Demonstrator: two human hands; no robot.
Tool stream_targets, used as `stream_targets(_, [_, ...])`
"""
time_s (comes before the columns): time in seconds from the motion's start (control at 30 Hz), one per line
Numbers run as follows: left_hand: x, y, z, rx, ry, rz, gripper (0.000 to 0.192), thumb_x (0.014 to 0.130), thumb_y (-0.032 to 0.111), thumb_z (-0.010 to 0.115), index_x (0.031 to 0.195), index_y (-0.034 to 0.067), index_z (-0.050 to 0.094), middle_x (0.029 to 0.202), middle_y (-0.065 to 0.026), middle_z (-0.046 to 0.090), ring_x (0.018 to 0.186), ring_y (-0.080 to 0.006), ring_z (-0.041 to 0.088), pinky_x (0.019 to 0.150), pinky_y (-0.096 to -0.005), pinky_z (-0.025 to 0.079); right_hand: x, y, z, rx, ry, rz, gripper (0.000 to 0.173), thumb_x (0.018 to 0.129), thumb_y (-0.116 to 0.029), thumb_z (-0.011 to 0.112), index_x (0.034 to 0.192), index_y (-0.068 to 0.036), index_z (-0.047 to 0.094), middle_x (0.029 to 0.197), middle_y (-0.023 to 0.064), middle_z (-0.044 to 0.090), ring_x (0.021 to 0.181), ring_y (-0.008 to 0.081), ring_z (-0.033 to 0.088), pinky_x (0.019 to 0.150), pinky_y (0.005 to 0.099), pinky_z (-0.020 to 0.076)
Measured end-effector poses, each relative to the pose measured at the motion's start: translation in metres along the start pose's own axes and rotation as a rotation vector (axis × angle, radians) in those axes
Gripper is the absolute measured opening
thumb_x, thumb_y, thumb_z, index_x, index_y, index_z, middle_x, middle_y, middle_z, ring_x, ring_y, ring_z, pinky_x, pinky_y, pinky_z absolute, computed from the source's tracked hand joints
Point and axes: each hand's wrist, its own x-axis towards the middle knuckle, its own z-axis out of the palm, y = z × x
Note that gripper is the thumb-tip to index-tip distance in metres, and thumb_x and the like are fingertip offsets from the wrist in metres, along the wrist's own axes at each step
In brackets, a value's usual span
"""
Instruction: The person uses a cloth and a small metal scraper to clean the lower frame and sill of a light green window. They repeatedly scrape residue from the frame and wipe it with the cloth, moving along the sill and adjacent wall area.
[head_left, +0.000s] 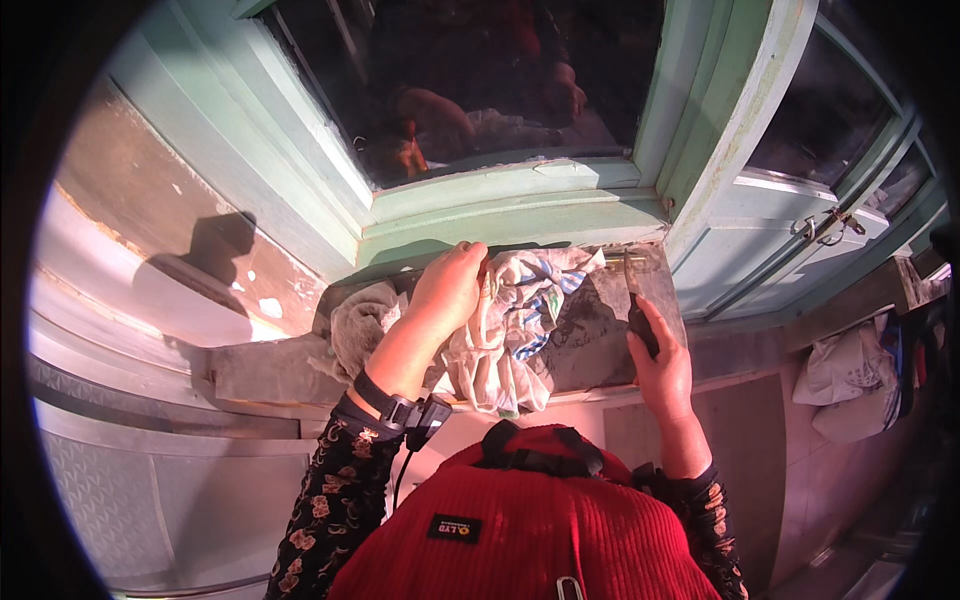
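Note:
My left hand (454, 285) is closed at the left edge of a crumpled white cloth (517, 322) with blue stripes on the window sill; what its fingers grip, if anything, is hidden. In my right hand (664, 367) is a knife (634, 292) by its dark handle, the blade pointing away from me over the sill's right end. Beside my left forearm lies a bunched greyish cloth (365, 322). A thin yellow stick (624, 259) lies near the knife's tip at the back of the sill.
The worn stone sill (592, 360) runs below a green-framed window (517, 187). At right stands a green door (765, 225) with a metal latch (844, 220). White bags (847, 375) hang farther right. A patterned panel (97, 495) is at lower left.

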Motion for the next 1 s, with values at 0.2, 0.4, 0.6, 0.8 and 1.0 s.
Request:
stream_targets(0.2, [0.041,0.002,-0.037,-0.124,0.151,0.096,0.022,0.08,-0.001,0.073,0.092,0.005,0.055,0.09,-0.0116,0.062,0.087,-0.0347,0.064,0.073,-0.0433,0.05,0.001,-0.008,-0.005,0.023,-0.081,0.185,0.052,0.094,-0.021,0.068,0.145,-0.026,0.055,0.115,0.0189,0.072,0.109,0.0362,0.069,0.093,0.0419,0.0541])
stream_targets(0.4, [0.053,-0.037,-0.038,-0.389,0.373,0.024,0.02,0.084,-0.007,0.073,0.093,0.003,0.058,0.084,-0.0058,0.062,0.074,-0.0151,0.063,0.07,-0.0284,0.051,-0.002,-0.01,-0.008,0.085,-0.052,0.162,0.053,0.094,-0.019,0.068,0.145,-0.027,0.055,0.113,0.0193,0.072,0.108,0.0352,0.07,0.092,0.0405,0.054])
stream_targets(0.6, [0.04,-0.081,-0.022,-0.45,0.498,-0.113,0.016,0.087,-0.007,0.07,0.092,0.002,0.057,0.082,-0.002,0.061,0.073,-0.0095,0.059,0.07,-0.0255,0.049,-0.003,-0.012,-0.009,0.095,-0.045,0.169,0.053,0.094,-0.018,0.069,0.144,-0.026,0.055,0.11,0.0199,0.072,0.107,0.0345,0.071,0.091,0.0398,0.0544])
stream_targets(0.8, [0.022,-0.085,-0.026,-0.096,0.291,-0.183,0.023,0.083,-0.003,0.074,0.097,0.005,0.058,0.09,-0.0098,0.063,0.08,-0.0261,0.066,0.072,-0.0368,0.053,-0.003,-0.008,-0.004,0.059,-0.037,0.163,0.053,0.094,-0.017,0.068,0.145,-0.025,0.055,0.109,0.0176,0.071,0.098,0.0306,0.067,0.084,0.038,0.0535])
stream_targets(1.0, [0.025,-0.075,-0.04,0.354,0.316,0.165,0.027,0.076,-0.001,0.077,0.096,0.01,0.063,0.098,-0.0063,0.063,0.099,-0.0311,0.061,0.087,-0.043,0.049,-0.002,-0.003,0.0,0.029,0.014,0.018,0.053,0.095,-0.01,0.066,0.146,-0.022,0.056,0.094,0.0077,0.069,0.061,0.0131,0.054,0.058,0.0303,0.0493])
